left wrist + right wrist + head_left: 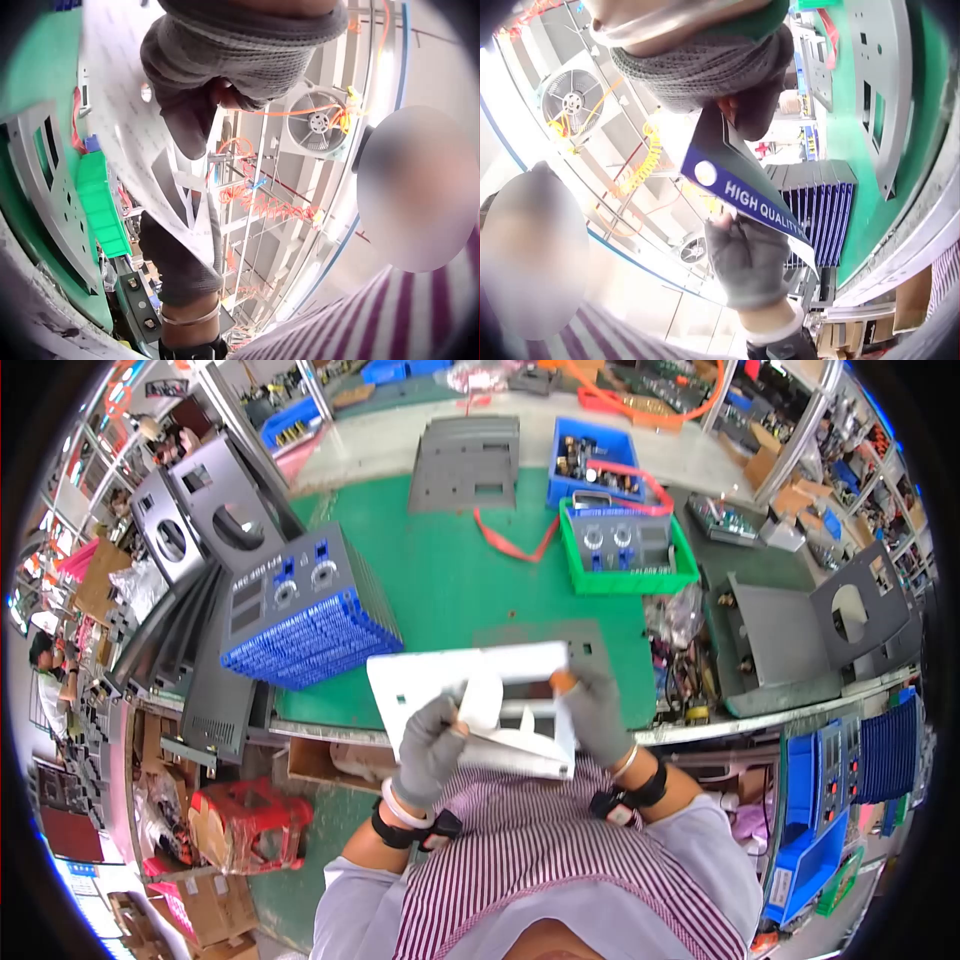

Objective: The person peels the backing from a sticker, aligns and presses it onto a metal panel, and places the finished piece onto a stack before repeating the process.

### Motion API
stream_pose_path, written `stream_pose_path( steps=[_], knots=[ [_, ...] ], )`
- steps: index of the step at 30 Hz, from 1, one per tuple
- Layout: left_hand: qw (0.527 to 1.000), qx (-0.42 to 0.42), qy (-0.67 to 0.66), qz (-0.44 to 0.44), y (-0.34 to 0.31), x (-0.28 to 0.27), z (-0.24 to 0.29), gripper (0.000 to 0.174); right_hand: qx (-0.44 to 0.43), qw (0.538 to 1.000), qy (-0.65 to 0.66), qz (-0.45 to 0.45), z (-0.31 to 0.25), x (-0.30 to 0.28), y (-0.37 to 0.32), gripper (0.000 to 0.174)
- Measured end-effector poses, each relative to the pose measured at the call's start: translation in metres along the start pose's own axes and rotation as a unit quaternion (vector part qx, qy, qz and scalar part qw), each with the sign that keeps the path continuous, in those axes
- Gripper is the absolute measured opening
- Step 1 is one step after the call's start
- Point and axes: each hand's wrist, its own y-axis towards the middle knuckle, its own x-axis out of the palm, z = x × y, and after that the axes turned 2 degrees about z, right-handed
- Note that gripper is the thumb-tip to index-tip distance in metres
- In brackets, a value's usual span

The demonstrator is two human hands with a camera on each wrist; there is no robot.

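Both hands, in grey gloves with bare fingertips, hold up a panel sticker (400, 678) over the table's front edge. Its white backing with cutouts faces the head camera. The right wrist view shows its grey and blue printed face (739, 184), lettered "HIGH QUALITY". My left hand (432, 750) pinches it near the lower left, beside a curled white flap (482, 705). At the sticker's right edge, my right hand (597, 715) grips with the thumb on the white side. A grey metal panel (881, 90) with cutouts lies on the green table beyond, partly hidden in the head view.
A stack of blue-edged grey panels (310, 605) stands left on the table. Toward the right are a green tray (640, 582) holding a printed panel and a blue bin (565, 490) of parts. Another grey panel (465, 460) lies at the back; bent metal housings (775, 630) sit far right.
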Motion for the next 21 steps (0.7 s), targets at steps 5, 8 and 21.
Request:
stream_pose_path(
  steps=[5,8,21],
  knots=[
    [0.982,-0.052,-0.161,0.079,-0.012,-0.027,-0.006,0.009,0.093,0.976,0.199,0.005,-0.023,-0.022,0.014,0.034],
    [0.977,-0.074,-0.172,0.104,-0.024,-0.064,-0.022,0.015,0.098,0.983,0.152,0.029,-0.028,-0.029,0.016,0.035],
    [0.829,-0.459,0.289,0.137,-0.16,-0.256,-0.116,0.021,0.052,0.969,0.196,0.139,0.016,-0.074,0.031,0.042]
  ],
)
